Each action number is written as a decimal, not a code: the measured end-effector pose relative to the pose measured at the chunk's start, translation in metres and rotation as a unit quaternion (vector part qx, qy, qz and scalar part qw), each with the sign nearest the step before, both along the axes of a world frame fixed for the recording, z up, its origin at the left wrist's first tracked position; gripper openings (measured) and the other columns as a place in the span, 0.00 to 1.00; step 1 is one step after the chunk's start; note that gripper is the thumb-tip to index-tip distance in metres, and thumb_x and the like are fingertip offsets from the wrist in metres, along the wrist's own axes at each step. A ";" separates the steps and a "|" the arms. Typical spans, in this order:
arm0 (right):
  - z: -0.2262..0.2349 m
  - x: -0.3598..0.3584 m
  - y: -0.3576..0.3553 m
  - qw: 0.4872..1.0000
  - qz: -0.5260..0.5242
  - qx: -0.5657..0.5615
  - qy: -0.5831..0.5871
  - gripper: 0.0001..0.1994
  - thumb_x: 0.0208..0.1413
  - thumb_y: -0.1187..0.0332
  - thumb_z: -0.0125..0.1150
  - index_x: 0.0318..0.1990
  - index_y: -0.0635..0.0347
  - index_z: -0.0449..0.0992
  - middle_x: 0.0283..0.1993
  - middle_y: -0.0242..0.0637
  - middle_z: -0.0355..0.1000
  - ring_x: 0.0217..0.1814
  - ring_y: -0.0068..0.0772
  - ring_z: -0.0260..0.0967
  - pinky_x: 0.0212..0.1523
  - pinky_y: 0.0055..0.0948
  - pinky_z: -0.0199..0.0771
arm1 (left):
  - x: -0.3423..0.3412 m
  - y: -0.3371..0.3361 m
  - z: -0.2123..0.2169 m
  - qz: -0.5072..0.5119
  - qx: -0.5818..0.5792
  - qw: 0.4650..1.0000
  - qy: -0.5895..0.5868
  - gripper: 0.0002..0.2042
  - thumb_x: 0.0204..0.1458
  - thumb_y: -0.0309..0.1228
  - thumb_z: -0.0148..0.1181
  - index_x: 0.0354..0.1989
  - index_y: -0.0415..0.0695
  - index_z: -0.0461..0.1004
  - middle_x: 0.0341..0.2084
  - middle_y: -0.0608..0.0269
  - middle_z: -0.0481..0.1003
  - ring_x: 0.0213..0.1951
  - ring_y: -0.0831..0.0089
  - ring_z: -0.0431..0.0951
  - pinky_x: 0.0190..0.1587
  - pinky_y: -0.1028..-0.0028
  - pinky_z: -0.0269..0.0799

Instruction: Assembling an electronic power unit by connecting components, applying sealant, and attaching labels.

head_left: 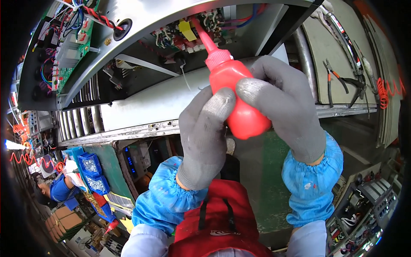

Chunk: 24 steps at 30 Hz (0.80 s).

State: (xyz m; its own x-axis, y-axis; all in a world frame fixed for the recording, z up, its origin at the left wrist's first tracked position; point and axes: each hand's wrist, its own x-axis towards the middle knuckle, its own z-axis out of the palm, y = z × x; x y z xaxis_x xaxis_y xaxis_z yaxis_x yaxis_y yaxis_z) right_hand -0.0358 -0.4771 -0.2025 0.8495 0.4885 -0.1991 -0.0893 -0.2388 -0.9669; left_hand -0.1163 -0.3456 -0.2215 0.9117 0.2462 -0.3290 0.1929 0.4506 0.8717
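Both gloved hands, L [205, 132] & R [282, 107], grip red squeeze bottle [237, 98], nozzle tip hidden among wiring [205, 25]

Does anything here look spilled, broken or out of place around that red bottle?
Nothing stands out. Both gloved hands, left hand and right hand, hold the red squeeze bottle, its nozzle aimed at the wiring terminals inside the open metal cabinet. No drips or spills show; the pliers lie flat on the bench.
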 end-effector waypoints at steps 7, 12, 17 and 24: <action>0.001 0.005 -0.003 0.999 0.016 -0.027 0.016 0.11 0.52 0.65 0.59 0.33 0.65 0.72 0.28 0.30 0.67 0.31 0.16 0.61 0.31 0.22 0.62 | 0.000 -0.001 -0.008 -0.015 0.021 1.000 -0.007 0.22 0.59 0.42 0.50 0.45 0.32 0.73 0.32 0.62 0.74 0.33 0.77 0.71 0.36 0.75 0.67; -0.004 -0.001 -0.006 1.000 -0.002 0.008 0.023 0.10 0.52 0.65 0.60 0.33 0.64 0.72 0.28 0.29 0.67 0.31 0.15 0.61 0.31 0.22 0.62 | -0.001 -0.006 0.003 -0.019 0.003 1.000 0.006 0.22 0.58 0.42 0.49 0.47 0.32 0.72 0.36 0.58 0.75 0.37 0.75 0.73 0.41 0.74 0.68; -0.003 0.000 -0.005 0.999 0.001 0.016 0.030 0.10 0.52 0.65 0.61 0.32 0.64 0.72 0.27 0.27 0.65 0.30 0.14 0.59 0.30 0.21 0.59 | 0.000 -0.005 0.000 -0.018 0.029 0.999 -0.024 0.23 0.58 0.43 0.48 0.49 0.32 0.71 0.37 0.56 0.75 0.39 0.74 0.74 0.43 0.74 0.69; -0.007 0.010 -0.008 1.000 0.022 0.014 -0.015 0.11 0.52 0.64 0.61 0.29 0.64 0.71 0.25 0.28 0.63 0.28 0.15 0.58 0.27 0.23 0.57 | 0.003 -0.011 0.011 -0.012 0.032 0.999 0.004 0.25 0.60 0.45 0.47 0.49 0.32 0.70 0.37 0.56 0.75 0.37 0.73 0.75 0.40 0.73 0.70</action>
